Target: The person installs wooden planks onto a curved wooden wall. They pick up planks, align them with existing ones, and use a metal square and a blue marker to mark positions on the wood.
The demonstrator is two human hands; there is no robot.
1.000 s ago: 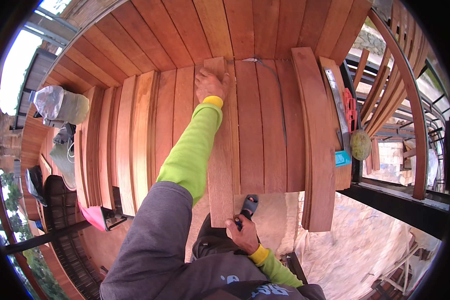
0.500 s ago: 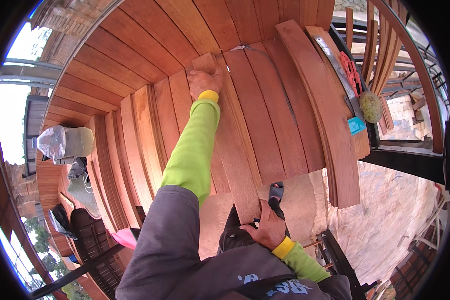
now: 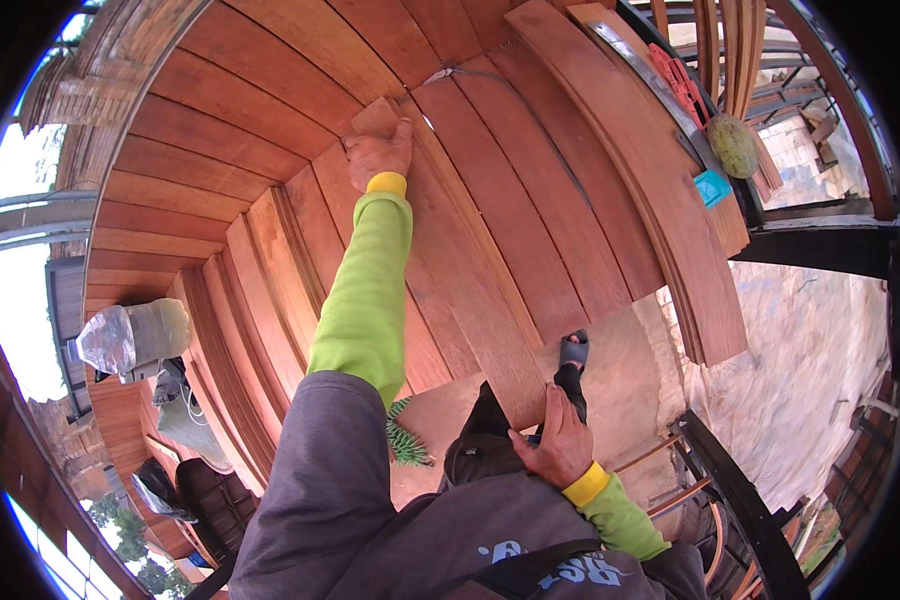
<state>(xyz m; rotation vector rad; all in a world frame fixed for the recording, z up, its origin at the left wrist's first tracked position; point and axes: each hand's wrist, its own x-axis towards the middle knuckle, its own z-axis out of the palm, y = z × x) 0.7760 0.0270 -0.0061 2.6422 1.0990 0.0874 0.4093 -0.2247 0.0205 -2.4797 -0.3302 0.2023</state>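
A long reddish-brown wooden plank [image 3: 470, 315] slants across the slatted wooden surface. My left hand [image 3: 378, 158] grips it close to its far end, with the arm stretched out. At the near end my right hand [image 3: 558, 447] holds the plank's corner, the thumb on the end and the fingers along the right edge. Something small and dark blue shows by that thumb; I cannot make out what it is. Under the held plank, another board's edge [image 3: 490, 258] runs along its right side.
Stacked planks [image 3: 660, 220] lie at the right, beside a metal ruler [image 3: 630, 70], a red tool [image 3: 678, 85], a turquoise object [image 3: 712, 188] and a greenish oval object [image 3: 733, 147]. A clear plastic bottle [image 3: 135, 335] stands at the left, near more boards [image 3: 270, 250].
The view has turned and shifted a little. Both hands still hold the plank, whose near end sits further right in the picture. A green leafy thing shows below the boards.
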